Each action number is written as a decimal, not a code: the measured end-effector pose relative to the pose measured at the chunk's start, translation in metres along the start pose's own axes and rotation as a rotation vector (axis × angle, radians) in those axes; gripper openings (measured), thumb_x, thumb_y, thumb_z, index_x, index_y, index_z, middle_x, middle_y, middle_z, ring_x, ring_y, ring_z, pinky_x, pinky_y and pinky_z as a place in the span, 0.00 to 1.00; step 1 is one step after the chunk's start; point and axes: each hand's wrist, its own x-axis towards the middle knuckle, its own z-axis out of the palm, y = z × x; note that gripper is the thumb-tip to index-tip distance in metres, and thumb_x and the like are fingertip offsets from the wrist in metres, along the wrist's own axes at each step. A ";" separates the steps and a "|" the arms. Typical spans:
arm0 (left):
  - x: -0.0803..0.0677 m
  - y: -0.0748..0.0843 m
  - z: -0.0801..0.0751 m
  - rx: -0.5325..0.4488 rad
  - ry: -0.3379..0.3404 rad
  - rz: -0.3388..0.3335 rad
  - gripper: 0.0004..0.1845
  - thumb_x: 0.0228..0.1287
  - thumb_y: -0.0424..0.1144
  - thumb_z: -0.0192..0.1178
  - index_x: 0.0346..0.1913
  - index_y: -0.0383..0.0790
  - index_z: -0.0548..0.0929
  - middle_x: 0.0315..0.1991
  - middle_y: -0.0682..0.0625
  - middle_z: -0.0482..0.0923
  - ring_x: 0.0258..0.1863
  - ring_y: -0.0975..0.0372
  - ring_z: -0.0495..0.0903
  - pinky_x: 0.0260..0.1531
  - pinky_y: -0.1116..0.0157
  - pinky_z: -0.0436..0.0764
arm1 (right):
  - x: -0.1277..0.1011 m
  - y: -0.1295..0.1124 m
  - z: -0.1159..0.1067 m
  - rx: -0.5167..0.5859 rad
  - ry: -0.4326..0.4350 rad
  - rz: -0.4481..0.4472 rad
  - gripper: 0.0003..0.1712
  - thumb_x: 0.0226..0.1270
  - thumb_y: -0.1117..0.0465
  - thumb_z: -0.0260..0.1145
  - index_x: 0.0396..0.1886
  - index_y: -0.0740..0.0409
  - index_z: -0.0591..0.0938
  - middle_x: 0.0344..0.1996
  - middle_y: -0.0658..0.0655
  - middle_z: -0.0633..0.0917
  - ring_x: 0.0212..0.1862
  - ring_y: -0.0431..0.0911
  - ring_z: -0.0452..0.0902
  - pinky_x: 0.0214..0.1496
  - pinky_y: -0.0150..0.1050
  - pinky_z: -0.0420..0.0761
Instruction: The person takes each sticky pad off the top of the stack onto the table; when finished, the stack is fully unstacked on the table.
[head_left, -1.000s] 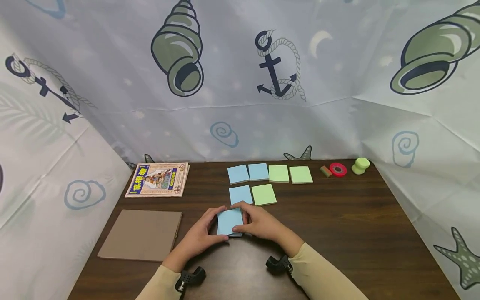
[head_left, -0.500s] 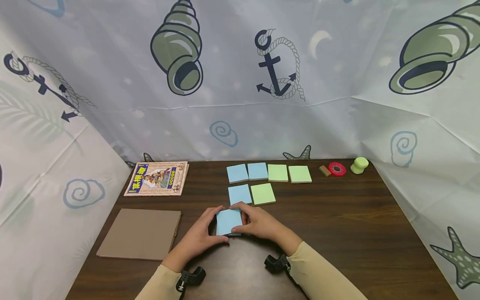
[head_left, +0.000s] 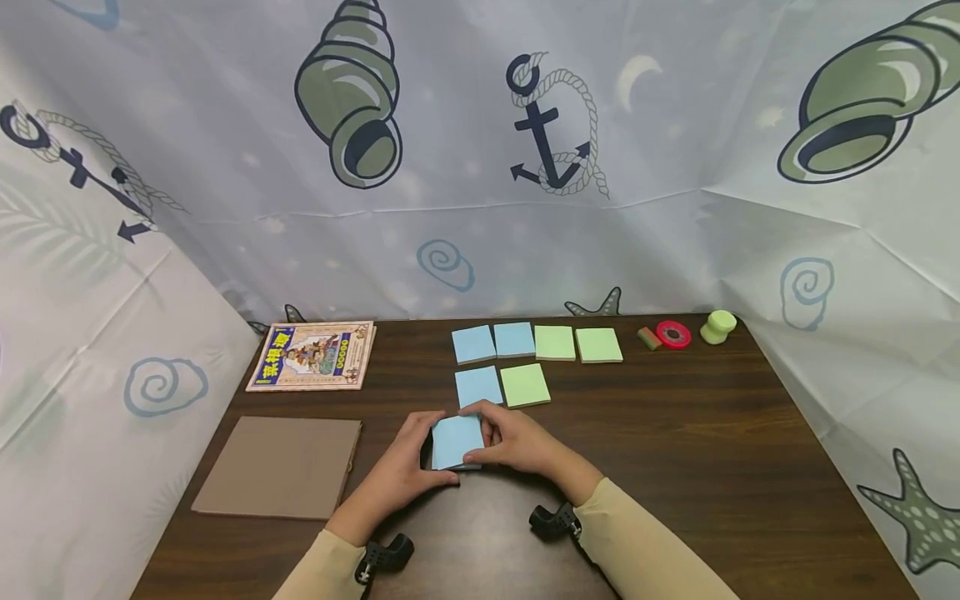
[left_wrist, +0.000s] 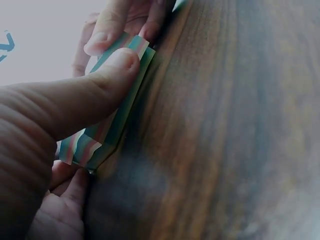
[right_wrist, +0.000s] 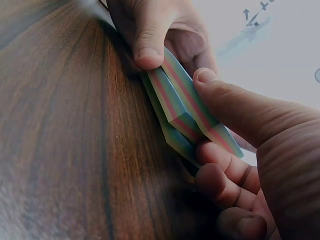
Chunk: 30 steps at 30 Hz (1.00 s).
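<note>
In the head view, a small stack of sticky note pads with a blue top is held at the middle of the near part of the table. My left hand grips it from the left, thumb at the near edge and fingers at the far edge. On the other side my right hand pinches it, thumb on the near right corner. Striped pink and green pad edges show in the right wrist view, with the layers slightly offset. The left thumb presses along those edges in the left wrist view.
Beyond the hands lie three blue pads and three green pads. At far right are a small brown-green block, a red ring-shaped item and a pale green knob-like object. A booklet and brown board lie left.
</note>
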 end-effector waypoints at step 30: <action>-0.001 0.002 0.002 0.031 0.035 -0.018 0.51 0.57 0.45 0.86 0.80 0.36 0.69 0.71 0.46 0.70 0.66 0.56 0.72 0.68 0.49 0.78 | -0.009 0.010 0.006 0.195 0.141 -0.138 0.31 0.72 0.59 0.79 0.70 0.50 0.76 0.31 0.57 0.81 0.28 0.39 0.75 0.31 0.29 0.77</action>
